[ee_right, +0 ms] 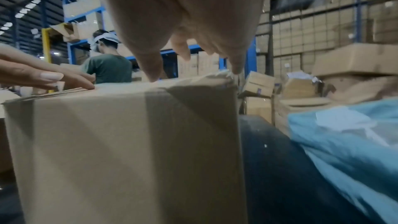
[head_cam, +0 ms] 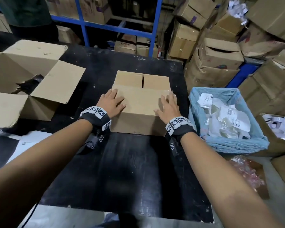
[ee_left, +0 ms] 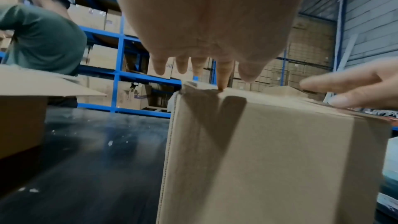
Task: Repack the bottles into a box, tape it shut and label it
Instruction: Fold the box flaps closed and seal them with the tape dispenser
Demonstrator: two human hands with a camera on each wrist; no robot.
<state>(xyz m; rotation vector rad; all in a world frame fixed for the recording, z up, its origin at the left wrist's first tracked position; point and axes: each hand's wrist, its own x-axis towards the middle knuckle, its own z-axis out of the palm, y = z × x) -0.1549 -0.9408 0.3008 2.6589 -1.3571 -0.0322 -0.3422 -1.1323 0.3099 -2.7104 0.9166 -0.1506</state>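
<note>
A small brown cardboard box (head_cam: 139, 119) stands in the middle of the black table (head_cam: 122, 170). Its near top flap is folded down flat; behind it the two side flaps meet at a dark gap. My left hand (head_cam: 113, 101) lies flat on the flap's left end, fingers straight. My right hand (head_cam: 169, 106) lies flat on its right end. In the left wrist view a fingertip (ee_left: 221, 86) touches the box (ee_left: 269, 159) at its top edge. The right wrist view shows the box (ee_right: 129, 151) from the side below my fingers (ee_right: 150, 67). No bottles show.
A large open carton (head_cam: 23, 83) sits at the table's left. A bin lined with blue plastic (head_cam: 227, 145), full of paper scraps, stands right of the box. Stacked cartons (head_cam: 220, 51) and blue shelving (head_cam: 89, 25) ring the table. Another person in a green shirt (ee_left: 43, 40) works at the far left.
</note>
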